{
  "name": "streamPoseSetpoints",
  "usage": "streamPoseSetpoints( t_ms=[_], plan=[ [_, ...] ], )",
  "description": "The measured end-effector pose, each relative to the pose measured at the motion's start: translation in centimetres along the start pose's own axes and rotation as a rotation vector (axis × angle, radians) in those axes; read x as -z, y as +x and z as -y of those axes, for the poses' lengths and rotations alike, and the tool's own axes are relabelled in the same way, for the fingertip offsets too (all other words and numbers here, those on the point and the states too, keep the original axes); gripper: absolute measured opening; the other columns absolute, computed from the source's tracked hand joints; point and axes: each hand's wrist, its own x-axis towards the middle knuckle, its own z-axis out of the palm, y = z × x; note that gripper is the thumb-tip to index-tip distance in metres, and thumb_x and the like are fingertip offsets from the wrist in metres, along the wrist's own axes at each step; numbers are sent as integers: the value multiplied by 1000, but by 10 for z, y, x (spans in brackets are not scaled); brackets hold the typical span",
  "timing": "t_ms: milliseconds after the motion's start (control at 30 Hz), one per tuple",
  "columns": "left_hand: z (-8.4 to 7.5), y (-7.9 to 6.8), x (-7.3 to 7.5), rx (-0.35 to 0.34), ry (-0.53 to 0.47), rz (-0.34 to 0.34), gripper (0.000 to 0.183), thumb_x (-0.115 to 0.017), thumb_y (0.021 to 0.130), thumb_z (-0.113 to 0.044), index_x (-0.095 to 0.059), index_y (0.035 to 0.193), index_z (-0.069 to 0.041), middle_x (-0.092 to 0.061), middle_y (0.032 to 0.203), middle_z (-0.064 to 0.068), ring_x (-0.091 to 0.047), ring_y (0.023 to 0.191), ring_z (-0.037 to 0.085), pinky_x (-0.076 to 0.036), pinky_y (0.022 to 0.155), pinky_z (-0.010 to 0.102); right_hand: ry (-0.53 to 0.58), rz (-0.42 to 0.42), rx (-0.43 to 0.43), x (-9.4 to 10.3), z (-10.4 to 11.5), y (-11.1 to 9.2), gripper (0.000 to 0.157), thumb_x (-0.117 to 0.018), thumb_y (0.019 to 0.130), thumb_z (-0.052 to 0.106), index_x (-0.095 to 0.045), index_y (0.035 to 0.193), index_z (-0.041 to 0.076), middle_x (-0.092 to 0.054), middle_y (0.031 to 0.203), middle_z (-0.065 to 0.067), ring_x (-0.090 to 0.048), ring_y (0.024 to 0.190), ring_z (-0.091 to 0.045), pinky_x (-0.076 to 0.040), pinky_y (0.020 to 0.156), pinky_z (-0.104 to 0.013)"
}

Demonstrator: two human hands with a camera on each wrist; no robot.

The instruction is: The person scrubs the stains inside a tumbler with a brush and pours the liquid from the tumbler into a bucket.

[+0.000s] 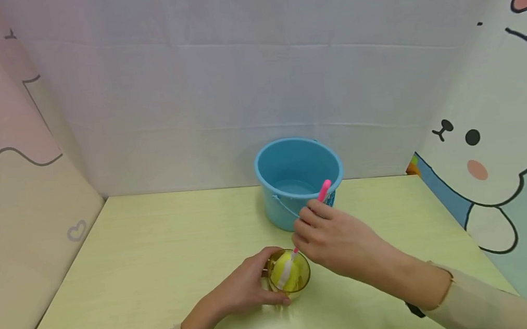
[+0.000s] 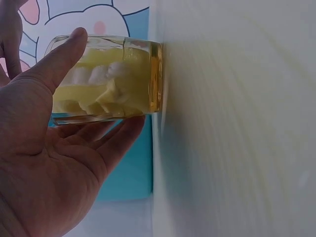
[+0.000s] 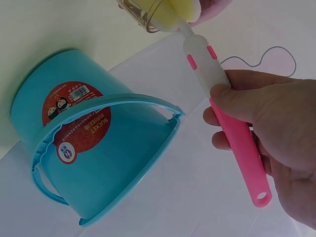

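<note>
A clear amber glass mug (image 2: 155, 79) stands upright on the table. My left hand (image 1: 248, 287) grips it from the left, thumb on the near side and fingers on the far side. My right hand (image 1: 333, 237) holds a sponge cup brush by its pink handle (image 3: 241, 153), thumb and fingers wrapped around the grip. The brush's yellow and white sponge head (image 1: 286, 271) is down inside the mug, filling most of it in the left wrist view. From there the handle slants up and away to the right.
Behind the mug stands a light blue bucket (image 1: 275, 218), its handle (image 3: 133, 98) hanging down on the near side. A pale yellow tabletop (image 1: 167, 246) lies beneath everything. White and cartoon-printed cloths (image 1: 247, 82) enclose its back and sides.
</note>
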Motion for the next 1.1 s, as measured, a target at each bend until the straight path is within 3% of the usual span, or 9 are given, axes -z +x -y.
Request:
streamPoseSetpoints(
  t_ms=[500,1100],
  plan=[
    [0,-1,-1,9,12,-1,86,-97,79,-38,-50,149,-19,-63,127,-11,-62,112,9,-53,100,32,-4,1,1,1,-6,-2,25,-89,89,26,-76,108,16,-62,97,-5,-51,96,-28,-42,95,-38],
    [-2,-1,0,16,27,3,87,-96,80,-38,-48,151,-20,-62,134,-9,-60,120,10,-51,106,35,75,3,-19,6,-9,-10,29,-92,85,28,-73,104,16,-63,102,-6,-53,100,-27,-44,98,-38]
  ],
)
